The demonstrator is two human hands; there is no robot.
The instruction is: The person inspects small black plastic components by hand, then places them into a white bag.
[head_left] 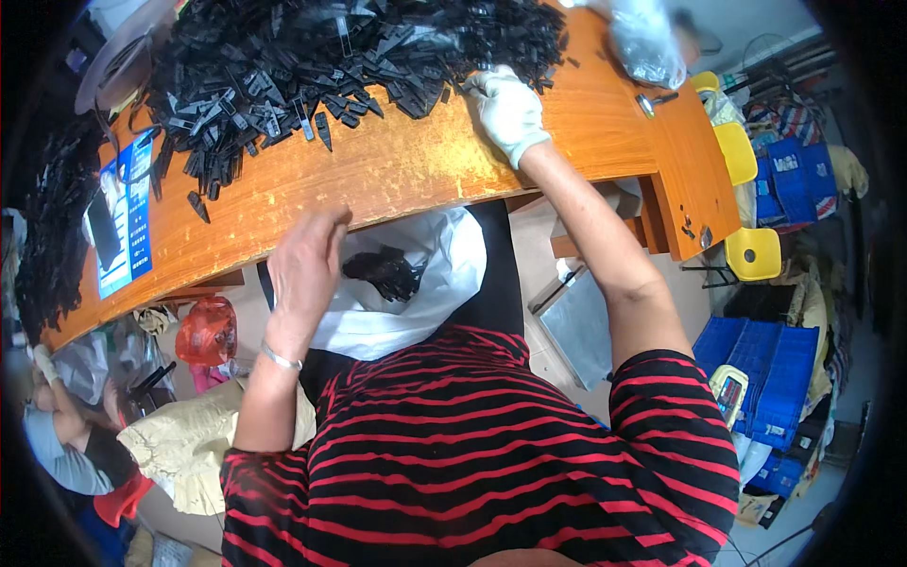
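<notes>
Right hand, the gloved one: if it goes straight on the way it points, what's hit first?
Likely the heap of small black plastic parts on the wooden table. The right hand is at its near edge; whether they already touch is unclear.

A blue and white sheet (140, 217) lies on the left of the wooden tabletop (321, 175), with a flat dark thing (106, 227) on it. A see-through bag (652, 57) and a small metal tool (646, 107) are on the right. Past that side are yellow chairs (753, 253) and blue bins (775, 373), with a pale box (727, 387) near the bins. At the left are a red bag (206, 331), a crumpled tan cloth (175, 439) and another person in a grey shirt (71, 463).
</notes>
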